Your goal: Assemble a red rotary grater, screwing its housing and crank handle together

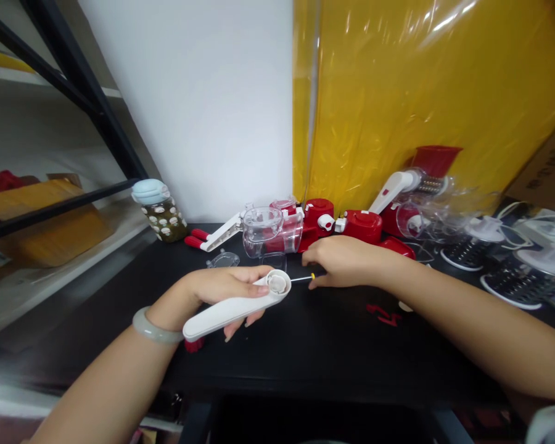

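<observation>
A white crank handle [235, 309] lies in my left hand [226, 287], thumb on top and fingers beneath. Its round hollow end [278, 282] faces up and to the right, and part of a red knob [194, 344] shows under the other end. My right hand [340, 262] is curled round what looks like a small screwdriver [302, 279], of which a thin metal shaft and a yellow collar show. The shaft points left at the rim of the round end; whether its tip touches is unclear. The rest of the tool is hidden or lost against the dark table.
Behind my hands stand a clear plastic housing [263, 231], red bases [363, 225] and white cranks with red grips [219, 234]. Grater drums [536, 274] sit at the right, a patterned bottle [161, 213] at the left. Small red pieces [383, 314] lie on the black table [305, 357].
</observation>
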The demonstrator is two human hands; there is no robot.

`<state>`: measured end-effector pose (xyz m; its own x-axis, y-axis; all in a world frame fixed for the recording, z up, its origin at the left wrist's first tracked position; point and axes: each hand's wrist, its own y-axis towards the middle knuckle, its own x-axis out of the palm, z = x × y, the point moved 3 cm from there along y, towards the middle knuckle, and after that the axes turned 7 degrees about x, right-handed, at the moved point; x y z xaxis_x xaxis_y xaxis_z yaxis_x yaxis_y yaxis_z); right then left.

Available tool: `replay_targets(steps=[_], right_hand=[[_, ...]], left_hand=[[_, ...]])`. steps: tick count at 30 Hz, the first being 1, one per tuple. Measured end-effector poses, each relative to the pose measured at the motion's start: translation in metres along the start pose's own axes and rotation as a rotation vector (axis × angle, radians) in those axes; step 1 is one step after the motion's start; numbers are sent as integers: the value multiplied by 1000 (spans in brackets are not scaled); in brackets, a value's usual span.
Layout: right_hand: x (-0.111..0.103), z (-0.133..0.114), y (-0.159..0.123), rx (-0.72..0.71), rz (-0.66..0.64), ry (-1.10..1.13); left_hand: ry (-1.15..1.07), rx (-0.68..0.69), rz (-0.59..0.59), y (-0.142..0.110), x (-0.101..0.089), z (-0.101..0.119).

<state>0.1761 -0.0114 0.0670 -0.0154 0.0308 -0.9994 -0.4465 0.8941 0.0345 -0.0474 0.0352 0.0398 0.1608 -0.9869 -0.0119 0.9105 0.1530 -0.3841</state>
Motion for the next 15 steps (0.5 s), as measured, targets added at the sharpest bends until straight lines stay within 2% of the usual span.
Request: replay_targets(steps=[3,8,11,15], right_hand=[[15,8,-4,71,-77,-117],[31,12,-17,42,-55,-122],[23,18,-28,78,-12,-125],[1,39,-51,157,108,-94]], left_hand=[[19,16,1,0,2,2],[34,83,-14,0,7,5],[27,96,-26,0,8,6],[24,42,-44,1,7,4]])
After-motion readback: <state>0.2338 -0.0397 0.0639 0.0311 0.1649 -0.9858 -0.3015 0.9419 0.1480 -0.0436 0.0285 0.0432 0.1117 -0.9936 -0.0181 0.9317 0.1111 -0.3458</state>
